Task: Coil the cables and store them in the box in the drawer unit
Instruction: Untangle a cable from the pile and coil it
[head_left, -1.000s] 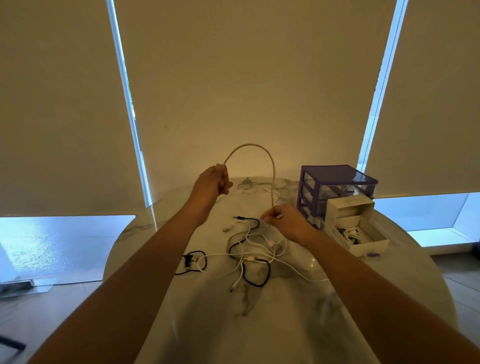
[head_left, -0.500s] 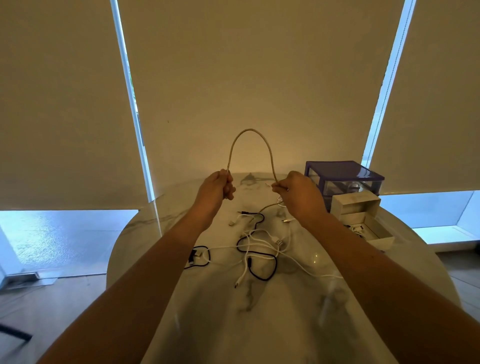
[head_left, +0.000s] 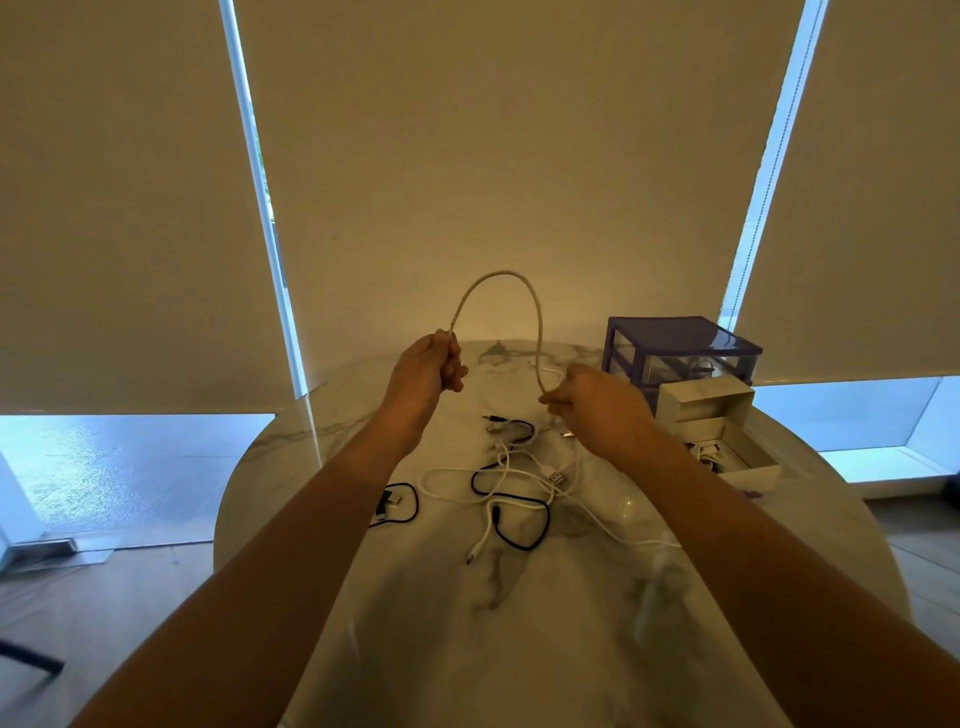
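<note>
A beige braided cable (head_left: 498, 275) arches up between both hands above the marble table (head_left: 519, 649). My left hand (head_left: 426, 366) is closed around one end of the arch. My right hand (head_left: 597, 400) pinches the cable lower down on the right side, and the rest of it trails down to the table. Below the hands lies a tangle of white cables (head_left: 519, 467) and black cables (head_left: 519, 540). At the right stands the purple drawer unit (head_left: 675, 348), with an open white box (head_left: 727, 436) in front of it holding a coiled white cable.
A short black cable with a plug (head_left: 395, 506) lies apart at the left of the tangle. The round table's edge curves close on the left and right. Roller blinds cover the windows behind; wooden floor shows on both sides.
My right hand rose from the table to about the left hand's height, then dropped slightly and moved right. The cable arch stays up between the hands.
</note>
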